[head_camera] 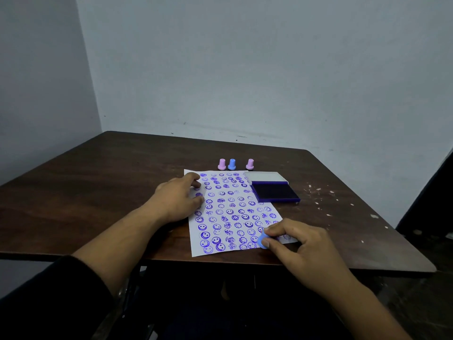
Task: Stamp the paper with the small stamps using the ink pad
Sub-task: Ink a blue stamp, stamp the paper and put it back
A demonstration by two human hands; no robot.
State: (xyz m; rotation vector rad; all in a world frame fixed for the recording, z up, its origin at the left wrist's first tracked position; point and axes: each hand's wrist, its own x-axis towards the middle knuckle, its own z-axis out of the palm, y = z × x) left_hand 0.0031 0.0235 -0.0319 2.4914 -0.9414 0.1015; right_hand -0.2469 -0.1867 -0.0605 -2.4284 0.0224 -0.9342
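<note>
We see a dark wooden surface (98, 182) with a white paper (235, 212) lying on it, almost fully covered with purple stamp prints, many of them smiling faces. Our left hand (179, 200) lies flat on the left edge of the paper, fingers spread and released, grasping nothing. Our right hand (299, 244) is at the near right corner of the paper and pinches a small blue stamp (263, 240) between thumb and fingers; the stamp is tilted, and we cannot tell if its face touches the paper. The open ink pad (274, 192) lies just right of the paper's far part, with its pale lid (266, 176) folded back on the far side. Beyond the paper's far edge three small stamps stand upright: a pink stamp (221, 164) and a second blue stamp (232, 164) close together, and another pink one (249, 164) a little to the right. White specks (318, 192) are scattered on the right part of the surface.
</note>
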